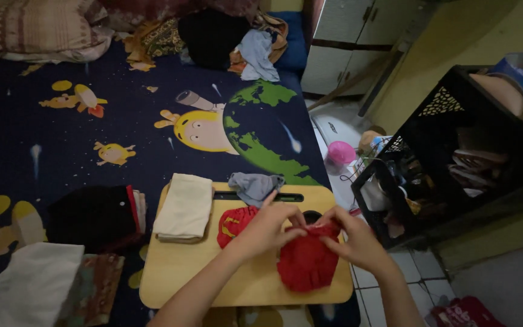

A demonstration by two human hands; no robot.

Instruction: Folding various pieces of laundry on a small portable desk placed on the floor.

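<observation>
1. Now both hands, left hand (267, 227) and right hand (353, 239), pinch the far edge of a red cloth (307, 263) on the tray (177, 281).
2. Seemingly a fold is under way; the next move likely needs that edge carried evenly.
3. Its long axis runs near to far, with the pinched edge pointing far.
4. A cream cloth (184, 206) lies folded to the left.

- A cream folded cloth (184, 207) lies on the wooden tray's (171, 280) left side.
- A grey cloth (253, 186) sits at its far edge.
- A black crate (455, 151) stands beside the bed (92, 133).
</observation>
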